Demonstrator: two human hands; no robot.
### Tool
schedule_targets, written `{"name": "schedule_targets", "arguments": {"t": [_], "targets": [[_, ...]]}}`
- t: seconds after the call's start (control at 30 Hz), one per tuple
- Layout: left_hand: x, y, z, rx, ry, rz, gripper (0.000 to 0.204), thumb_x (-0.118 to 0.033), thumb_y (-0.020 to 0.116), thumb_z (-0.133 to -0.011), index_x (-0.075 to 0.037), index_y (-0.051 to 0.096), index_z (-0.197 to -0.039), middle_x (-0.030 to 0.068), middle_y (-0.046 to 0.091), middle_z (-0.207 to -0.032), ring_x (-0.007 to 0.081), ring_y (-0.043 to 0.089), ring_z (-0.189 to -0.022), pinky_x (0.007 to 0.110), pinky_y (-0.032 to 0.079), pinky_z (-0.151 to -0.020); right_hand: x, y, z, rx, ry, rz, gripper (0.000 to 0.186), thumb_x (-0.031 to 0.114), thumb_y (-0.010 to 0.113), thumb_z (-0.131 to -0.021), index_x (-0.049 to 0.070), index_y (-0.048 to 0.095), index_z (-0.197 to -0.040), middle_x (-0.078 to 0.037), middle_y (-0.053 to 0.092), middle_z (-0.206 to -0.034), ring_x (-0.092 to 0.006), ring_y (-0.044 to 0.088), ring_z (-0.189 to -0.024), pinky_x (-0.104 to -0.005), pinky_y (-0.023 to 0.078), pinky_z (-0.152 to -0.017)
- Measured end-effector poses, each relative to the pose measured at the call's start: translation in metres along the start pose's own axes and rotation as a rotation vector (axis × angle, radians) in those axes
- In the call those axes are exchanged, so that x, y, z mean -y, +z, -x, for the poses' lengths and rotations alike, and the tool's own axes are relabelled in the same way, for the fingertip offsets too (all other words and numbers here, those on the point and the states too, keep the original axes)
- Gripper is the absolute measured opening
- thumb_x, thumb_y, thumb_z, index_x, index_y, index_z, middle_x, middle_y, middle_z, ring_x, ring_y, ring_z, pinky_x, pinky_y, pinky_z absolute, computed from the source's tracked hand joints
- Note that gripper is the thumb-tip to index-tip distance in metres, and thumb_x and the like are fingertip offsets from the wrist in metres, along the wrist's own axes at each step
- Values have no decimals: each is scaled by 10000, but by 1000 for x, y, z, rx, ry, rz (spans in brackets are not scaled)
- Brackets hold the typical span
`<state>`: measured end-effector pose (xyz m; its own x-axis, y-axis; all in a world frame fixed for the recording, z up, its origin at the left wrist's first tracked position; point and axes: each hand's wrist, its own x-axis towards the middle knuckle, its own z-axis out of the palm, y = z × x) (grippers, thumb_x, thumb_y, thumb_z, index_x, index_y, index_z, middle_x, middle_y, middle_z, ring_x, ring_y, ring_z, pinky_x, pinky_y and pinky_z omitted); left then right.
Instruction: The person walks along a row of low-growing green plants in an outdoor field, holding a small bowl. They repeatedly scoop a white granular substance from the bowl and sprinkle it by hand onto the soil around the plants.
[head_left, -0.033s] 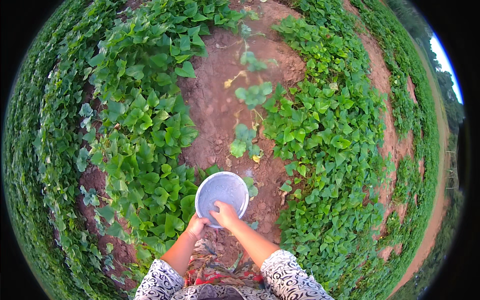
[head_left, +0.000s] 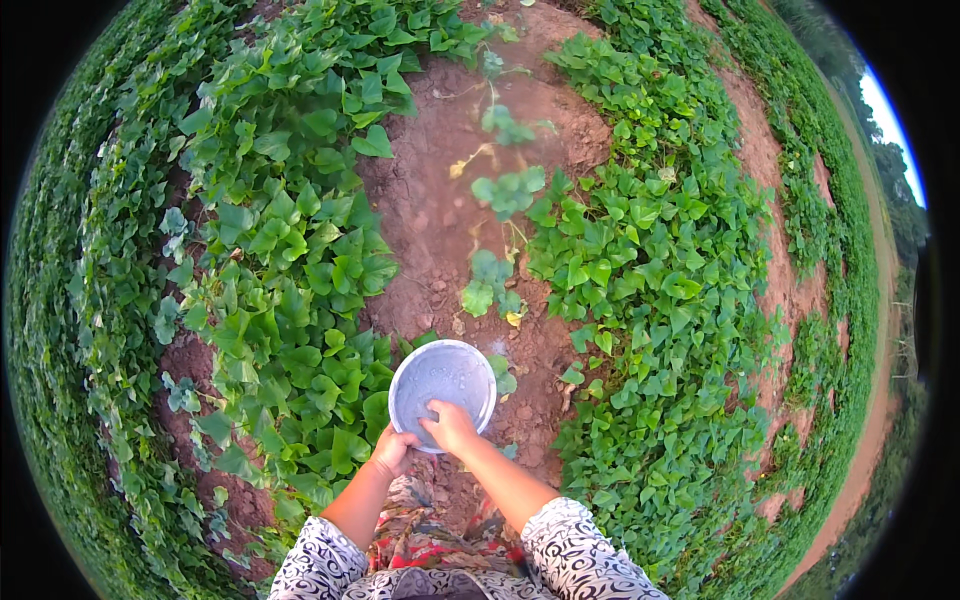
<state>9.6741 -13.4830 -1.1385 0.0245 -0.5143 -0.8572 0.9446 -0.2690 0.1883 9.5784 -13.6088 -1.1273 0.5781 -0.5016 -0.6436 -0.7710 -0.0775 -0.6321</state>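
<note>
Left hand [head_left: 394,450]: closed on the bowl's near-left rim. Right hand [head_left: 450,428]: reaches over the near rim with its fingers inside; cannot tell whether they pinch anything, as the hand covers them. For steady handling, the left grip should stay firm, since it appears to carry the weight alone, and the right wrist is best kept light on the edge so the bowl does not tip. Bowl [head_left: 410,385]: round, pale grey-white, in front of the body above the soil; mouth faces up toward the camera, inner wall streaked and speckled (residue or contents, unclear). Beyond it, reddish soil [head_left: 420,250] with a pale-leaved plant [head_left: 508,190] trailing along it; dense green vines [head_left: 300,260] line the left side, more on the right.
</note>
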Motion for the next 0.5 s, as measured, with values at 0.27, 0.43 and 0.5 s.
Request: {"name": "schedule_targets", "arguments": {"t": [0.27, 0.43, 0.5], "targets": [[-64, 40, -11, 79, 37, 27, 545, 94, 455, -675, -2, 463, -1211, 159, 567, -1139, 334, 590, -1002, 493, 537, -823, 27, -50, -53, -41, 4, -146, 208, 188, 684, -757, 59, 710, -918, -143, 690, -847, -231, 670, -794, -322, 509, -742], [-97, 60, -44, 38, 13, -45, 611, 105, 455, -653, -1, 421, -1254, 162, 562, -1152, 341, 587, -1010, 517, 527, -834, 37, -100, -102, 23, 60, -407, 229, 112, 712, -739, 26, 705, -951, -93, 700, -844, -150, 652, -759, -281, 514, -713], [-115, 65, -64, 36, 9, -68, 624, 109, 462, -647, -2, 417, -1259, 165, 561, -1155, 346, 588, -1011, 519, 527, -833, 37, -126, -127, 40, 149, -586, 204, 44, 718, -726, 8, 706, -926, -60, 704, -810, -104, 634, -738, -244, 511, -652]]}}
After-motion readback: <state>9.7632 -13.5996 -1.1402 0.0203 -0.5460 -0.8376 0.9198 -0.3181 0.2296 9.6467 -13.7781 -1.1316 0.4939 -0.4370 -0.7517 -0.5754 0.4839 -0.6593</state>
